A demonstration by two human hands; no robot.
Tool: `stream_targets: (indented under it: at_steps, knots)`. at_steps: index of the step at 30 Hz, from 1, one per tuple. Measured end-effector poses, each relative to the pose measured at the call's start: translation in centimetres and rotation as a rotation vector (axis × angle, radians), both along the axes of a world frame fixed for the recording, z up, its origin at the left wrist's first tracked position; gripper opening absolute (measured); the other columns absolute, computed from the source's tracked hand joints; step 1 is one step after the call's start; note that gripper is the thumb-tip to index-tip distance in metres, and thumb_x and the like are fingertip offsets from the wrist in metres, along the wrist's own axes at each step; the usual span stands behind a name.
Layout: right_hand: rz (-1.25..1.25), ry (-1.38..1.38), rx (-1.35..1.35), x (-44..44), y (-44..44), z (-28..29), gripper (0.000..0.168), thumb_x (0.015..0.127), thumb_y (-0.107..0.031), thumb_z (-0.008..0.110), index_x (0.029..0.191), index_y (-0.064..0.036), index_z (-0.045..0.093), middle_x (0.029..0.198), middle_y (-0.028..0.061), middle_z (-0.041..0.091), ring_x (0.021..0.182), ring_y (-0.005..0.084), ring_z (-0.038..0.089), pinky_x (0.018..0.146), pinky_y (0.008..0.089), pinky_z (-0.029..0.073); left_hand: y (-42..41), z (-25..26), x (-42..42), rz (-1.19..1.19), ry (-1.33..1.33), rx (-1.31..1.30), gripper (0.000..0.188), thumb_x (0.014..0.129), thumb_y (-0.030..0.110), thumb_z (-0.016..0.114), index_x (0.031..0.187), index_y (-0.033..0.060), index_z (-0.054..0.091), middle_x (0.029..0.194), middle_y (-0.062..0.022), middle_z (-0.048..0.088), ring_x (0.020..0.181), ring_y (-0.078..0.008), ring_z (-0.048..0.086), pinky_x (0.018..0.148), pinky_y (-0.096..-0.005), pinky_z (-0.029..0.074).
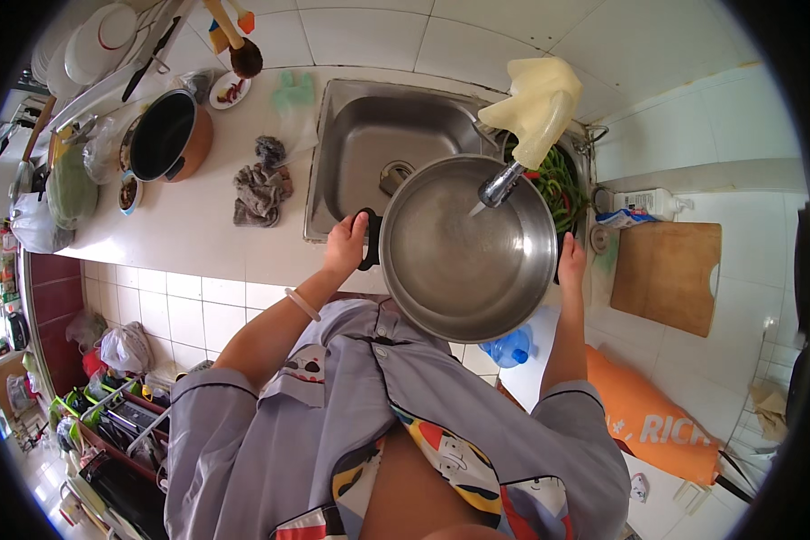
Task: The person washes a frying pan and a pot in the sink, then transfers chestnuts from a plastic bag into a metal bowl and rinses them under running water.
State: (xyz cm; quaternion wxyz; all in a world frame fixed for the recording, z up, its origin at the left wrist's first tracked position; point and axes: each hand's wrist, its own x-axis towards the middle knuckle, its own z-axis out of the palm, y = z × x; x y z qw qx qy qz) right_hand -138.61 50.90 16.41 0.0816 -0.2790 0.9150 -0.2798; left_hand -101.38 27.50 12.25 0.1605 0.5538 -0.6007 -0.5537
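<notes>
Between my hands is a wide stainless-steel pot (459,270) with two black side handles. My left hand (346,244) is closed around the left handle, and my right hand (571,262) grips the one on the right. The pot sits over the front right of a steel sink (395,125), its rim reaching past the counter edge towards my body. Above it is the metal faucet nozzle (501,187), with a short stream of water at its mouth. A pale yellow cloth (540,108) wraps the faucet. Some clear water seems to lie in the pot.
Long green vegetables (555,179) fill the basin behind the pot's right side. On the counter lie a grey-brown rag (260,196), a scouring pad (270,150) and an orange-brown pot (196,138). A wooden cutting board (665,277) is at the right, near a white bottle (648,202).
</notes>
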Motion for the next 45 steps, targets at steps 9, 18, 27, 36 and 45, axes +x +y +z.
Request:
stream_targets:
  at_steps: [9, 18, 27, 36, 45]
  knots:
    - [-0.035, -0.006, 0.015, 0.2, 0.0, 0.3, 0.049, 0.092, -0.041, 0.041, 0.086, 0.003, 0.060, 0.078, 0.0239, 0.060, 0.075, 0.0361, 0.057, 0.068, 0.0404, 0.042, 0.1, 0.8, -0.1, 0.004, -0.017, -0.046, 0.046, 0.090, 0.043, 0.044, 0.087, -0.0014, 0.058, 0.078, -0.0250, 0.059, 0.080, -0.0412, 0.057, 0.069, -0.0436, 0.044]
    - [0.036, 0.080, -0.132, -0.5, 0.3, -1.1, 0.051, 0.092, -0.040, 0.043, 0.071, 0.006, 0.052, 0.059, 0.0191, 0.048, 0.056, 0.0277, 0.044, 0.058, 0.0387, 0.037, 0.1, 0.3, -0.1, 0.005, 0.003, -0.055, 0.045, 0.090, 0.041, 0.045, 0.086, -0.0022, 0.058, 0.075, -0.0251, 0.058, 0.077, -0.0412, 0.057, 0.067, -0.0433, 0.043]
    - [0.004, 0.013, -0.009, -0.3, 0.3, -0.2, 0.047, 0.092, -0.038, 0.041, 0.082, 0.004, 0.060, 0.075, 0.0247, 0.058, 0.071, 0.0370, 0.056, 0.066, 0.0409, 0.042, 0.2, 0.9, -0.2, 0.016, 0.012, -0.084, 0.044, 0.090, 0.040, 0.046, 0.086, -0.0028, 0.058, 0.073, -0.0236, 0.058, 0.073, -0.0396, 0.057, 0.066, -0.0415, 0.044]
    - [0.008, 0.045, 0.020, 0.0, -0.2, 0.1, 0.050, 0.092, -0.040, 0.039, 0.081, 0.004, 0.059, 0.076, 0.0250, 0.059, 0.073, 0.0395, 0.056, 0.067, 0.0415, 0.042, 0.0, -0.1, 0.0, 0.027, 0.042, -0.057, 0.042, 0.090, 0.038, 0.048, 0.085, -0.0020, 0.059, 0.070, -0.0187, 0.059, 0.065, -0.0268, 0.057, 0.063, -0.0371, 0.044]
    - [0.006, 0.076, -0.107, -0.4, 0.2, -1.1, 0.050, 0.092, -0.040, 0.042, 0.073, 0.005, 0.054, 0.065, 0.0219, 0.051, 0.062, 0.0321, 0.047, 0.060, 0.0400, 0.038, 0.1, -1.8, -0.1, 0.026, 0.114, -0.128, 0.040, 0.093, 0.038, 0.044, 0.075, 0.0036, 0.054, 0.054, 0.0022, 0.044, 0.045, -0.0072, 0.041, 0.042, -0.0256, 0.031]
